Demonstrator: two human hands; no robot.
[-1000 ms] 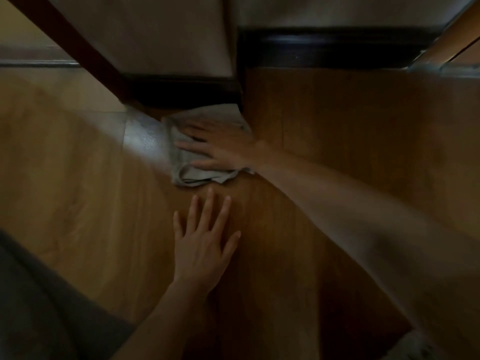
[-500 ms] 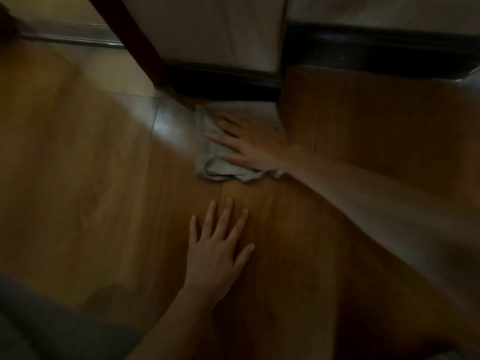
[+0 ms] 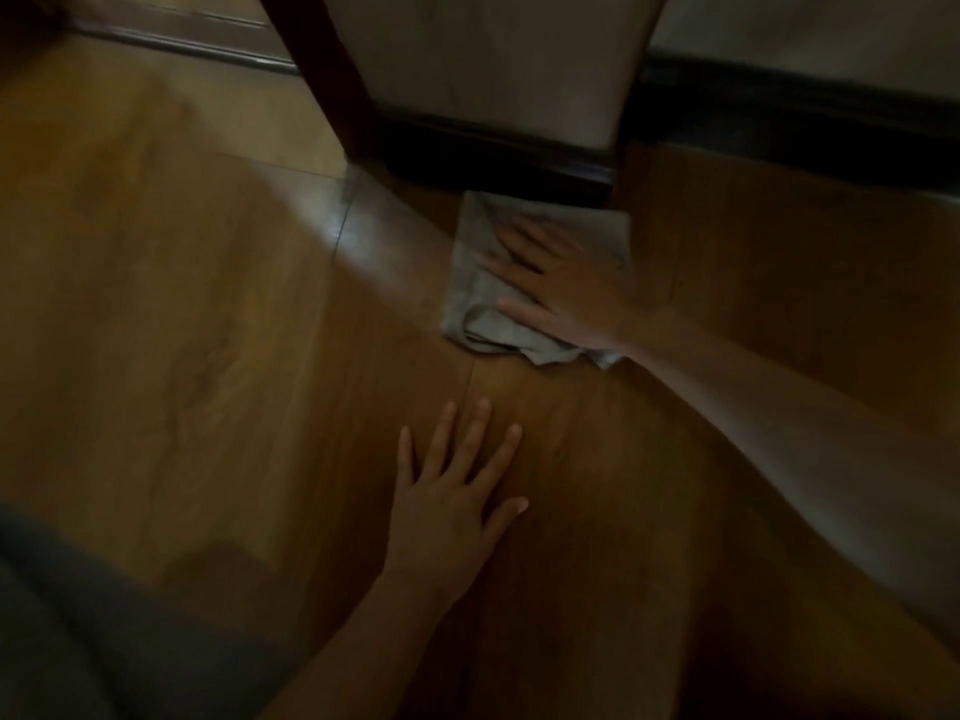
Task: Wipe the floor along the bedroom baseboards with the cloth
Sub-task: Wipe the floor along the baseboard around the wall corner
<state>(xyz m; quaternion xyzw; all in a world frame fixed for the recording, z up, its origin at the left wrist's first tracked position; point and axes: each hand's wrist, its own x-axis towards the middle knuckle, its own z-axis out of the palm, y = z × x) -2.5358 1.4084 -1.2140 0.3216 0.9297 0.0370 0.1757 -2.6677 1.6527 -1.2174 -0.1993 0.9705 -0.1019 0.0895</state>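
A grey folded cloth (image 3: 475, 304) lies flat on the wooden floor (image 3: 208, 330), its far edge against the dark baseboard (image 3: 493, 153) of a jutting wall corner. My right hand (image 3: 566, 288) presses down on the cloth, fingers spread and pointing left. My left hand (image 3: 452, 501) rests flat on the floor nearer to me, fingers apart, holding nothing. The room is dim.
A second stretch of dark baseboard (image 3: 805, 116) runs along the set-back wall at the right. A dark door frame (image 3: 311, 70) slants at the left of the corner, with a threshold strip (image 3: 182, 44) beyond. My grey-clad leg (image 3: 78, 641) fills the lower left.
The view has shifted left, so the corner and cloth now sit further right. My right hand has kept the cloth against the baseboard, drifting slightly toward the corner's right edge. My left hand has stayed planted.
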